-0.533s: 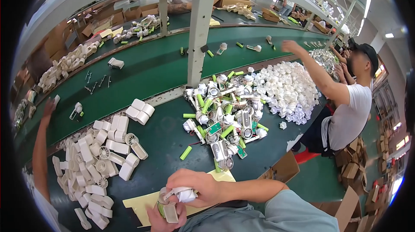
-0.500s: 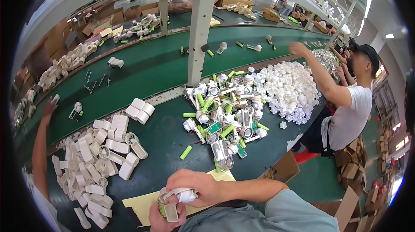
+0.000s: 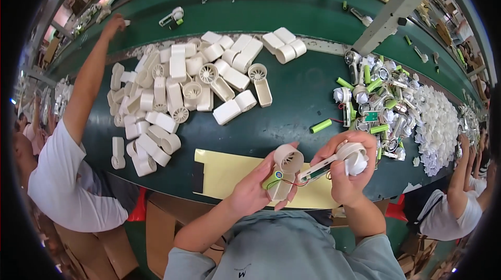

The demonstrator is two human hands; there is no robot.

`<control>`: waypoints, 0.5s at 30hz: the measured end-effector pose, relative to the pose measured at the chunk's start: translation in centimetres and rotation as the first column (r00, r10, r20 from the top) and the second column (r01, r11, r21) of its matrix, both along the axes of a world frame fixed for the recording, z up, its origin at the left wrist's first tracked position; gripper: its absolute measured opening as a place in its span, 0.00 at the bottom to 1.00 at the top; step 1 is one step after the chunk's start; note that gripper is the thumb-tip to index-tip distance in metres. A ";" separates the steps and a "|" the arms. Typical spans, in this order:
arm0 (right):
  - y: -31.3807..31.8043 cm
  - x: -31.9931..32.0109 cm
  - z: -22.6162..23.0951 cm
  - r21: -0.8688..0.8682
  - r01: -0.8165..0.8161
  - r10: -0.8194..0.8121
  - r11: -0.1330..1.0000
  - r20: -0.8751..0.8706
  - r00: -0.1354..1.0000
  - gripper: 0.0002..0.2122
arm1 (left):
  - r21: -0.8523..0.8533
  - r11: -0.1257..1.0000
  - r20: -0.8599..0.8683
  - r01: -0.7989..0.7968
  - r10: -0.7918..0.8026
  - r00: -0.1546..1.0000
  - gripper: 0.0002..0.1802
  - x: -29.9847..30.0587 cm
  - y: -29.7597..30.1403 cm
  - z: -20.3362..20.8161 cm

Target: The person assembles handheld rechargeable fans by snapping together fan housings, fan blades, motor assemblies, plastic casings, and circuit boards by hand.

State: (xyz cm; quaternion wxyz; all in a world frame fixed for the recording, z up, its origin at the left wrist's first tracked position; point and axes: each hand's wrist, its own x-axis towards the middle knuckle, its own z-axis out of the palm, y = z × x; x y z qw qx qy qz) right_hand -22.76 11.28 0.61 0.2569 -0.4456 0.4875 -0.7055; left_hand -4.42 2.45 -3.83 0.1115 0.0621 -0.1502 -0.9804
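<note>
My left hand is closed around a cream plastic fan housing, with its round ribbed cup facing up. A green battery cell lies in the handle part of that housing, by my thumb. To the right, my right hand grips a fan half with a white faceted impeller in its round head. Its narrow handle points left toward the housing and carries a dark strip. Thin red and dark wires link the battery to this half. Both pieces are held above a yellow sheet on the green worktable.
A pile of cream housings covers the table's left side. Fan assemblies with green batteries are heaped at right, beside white impellers. A metal post rises behind them. Co-workers sit on both sides; one arm reaches over the far belt.
The view has swung left and down. My hands, close together before, have moved apart, so the housing and the fan half are now separated with wires between them.
</note>
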 end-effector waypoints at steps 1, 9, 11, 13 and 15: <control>-0.2 0.1 -0.2 0.011 -0.014 0.014 1.000 0.004 1.000 0.22 | -0.043 0.999 0.008 -0.014 0.014 1.000 0.39 0.2 -0.2 0.0; -0.4 0.3 -1.0 0.028 0.074 -0.073 0.997 -0.052 0.996 0.22 | -0.091 0.996 0.036 0.011 -0.008 0.999 0.47 0.8 0.1 -0.4; -0.3 0.4 -1.0 0.030 0.061 -0.054 0.998 -0.184 0.981 0.21 | -0.165 0.986 0.040 0.008 -0.002 0.999 0.47 0.8 0.4 -0.6; -0.1 0.3 -1.1 0.023 0.071 -0.064 0.997 -0.207 0.976 0.21 | -0.366 0.922 0.092 0.127 -0.100 0.991 0.45 0.8 0.0 -0.1; -0.4 -0.1 -1.0 -0.075 0.101 -0.122 0.992 -0.377 0.918 0.21 | -0.377 0.910 0.142 0.174 -0.128 0.981 0.42 0.9 0.3 0.1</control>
